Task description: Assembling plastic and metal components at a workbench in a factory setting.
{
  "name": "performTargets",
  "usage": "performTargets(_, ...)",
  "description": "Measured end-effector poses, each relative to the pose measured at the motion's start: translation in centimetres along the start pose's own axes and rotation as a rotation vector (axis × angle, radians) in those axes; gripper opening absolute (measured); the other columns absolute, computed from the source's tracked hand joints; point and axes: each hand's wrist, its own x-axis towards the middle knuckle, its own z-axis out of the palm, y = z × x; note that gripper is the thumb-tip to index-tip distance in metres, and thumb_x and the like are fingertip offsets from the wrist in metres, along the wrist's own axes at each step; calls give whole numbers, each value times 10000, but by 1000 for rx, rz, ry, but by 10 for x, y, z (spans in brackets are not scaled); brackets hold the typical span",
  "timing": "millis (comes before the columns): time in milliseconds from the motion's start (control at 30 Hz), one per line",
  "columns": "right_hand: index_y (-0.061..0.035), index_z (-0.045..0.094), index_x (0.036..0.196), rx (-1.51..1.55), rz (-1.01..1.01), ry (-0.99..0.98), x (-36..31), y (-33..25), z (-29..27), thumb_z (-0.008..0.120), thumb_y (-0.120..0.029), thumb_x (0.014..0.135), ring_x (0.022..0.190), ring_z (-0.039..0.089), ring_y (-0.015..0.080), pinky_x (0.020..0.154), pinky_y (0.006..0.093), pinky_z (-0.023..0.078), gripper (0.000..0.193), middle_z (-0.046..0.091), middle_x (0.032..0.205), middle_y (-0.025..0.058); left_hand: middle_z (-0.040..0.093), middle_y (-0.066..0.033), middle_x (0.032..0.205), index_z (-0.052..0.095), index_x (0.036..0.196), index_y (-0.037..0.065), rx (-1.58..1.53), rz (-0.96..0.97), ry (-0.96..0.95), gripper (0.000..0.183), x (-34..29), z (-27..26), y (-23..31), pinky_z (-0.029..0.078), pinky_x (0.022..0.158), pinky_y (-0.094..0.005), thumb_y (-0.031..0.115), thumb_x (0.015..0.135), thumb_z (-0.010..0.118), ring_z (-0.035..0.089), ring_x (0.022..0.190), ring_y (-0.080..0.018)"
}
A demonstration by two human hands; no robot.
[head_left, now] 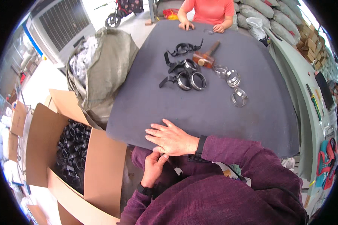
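My right hand lies flat near the front edge of the grey table, palm down with its fingers spread and nothing in it. Just below that edge, my left hand is closed, thumb against the curled fingers, close under the right hand. What it holds, if anything, is hidden. Farther up the table sit several black clamp-like parts with rings, some with metal bands around them. Beside them lies a mallet with an amber head and wooden handle. Loose silver metal rings are right of it.
At my left stands an open cardboard box full of black ring parts. Behind it is a grey-green woven sack. Across the table sits a person in a salmon shirt, hands at the far edge. A side bench runs along the right.
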Motion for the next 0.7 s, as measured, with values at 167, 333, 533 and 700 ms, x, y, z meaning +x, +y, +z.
performTargets(167, -76, 523, 1251, 337, -134, -62, -14, 21, -41, 676, -326, 774, 1194, 444, 332, 995, 475, 381, 560, 491, 1240, 145, 631, -51, 762, 616, 892, -5, -84, -39, 63, 152, 9, -6, 44, 447, 688, -254, 127, 939, 557, 576, 716, -114)
performTargets(333, -54, 579, 1118, 276, -14, 368, -8, 66, -90, 730, -262, 686, 1016, 519, 304, 891, 383, 434, 502, 553, 1046, 133, 636, -101, 1019, 545, 1172, -35, -159, 283, 192, 282, 36, -13, 84, 493, 781, -308, 92, 920, 552, 607, 900, -182)
performTargets(533, 19, 603, 1128, -12, 663, 625, 14, 163, -120, 755, -276, 691, 952, 636, 269, 799, 373, 496, 549, 662, 1008, 171, 678, -95, 952, 607, 1107, -32, 260, 373, 429, 275, 93, -81, 116, 510, 740, -283, 83, 858, 632, 633, 836, -146)
performTargets(700, 19, 579, 1181, 311, 571, 593, -8, 209, -115, 695, -217, 764, 1042, 622, 245, 904, 361, 464, 493, 659, 1092, 159, 671, -114, 849, 655, 959, 5, 662, 573, 881, 166, 116, -181, 117, 503, 710, -333, 74, 812, 620, 629, 755, -215)
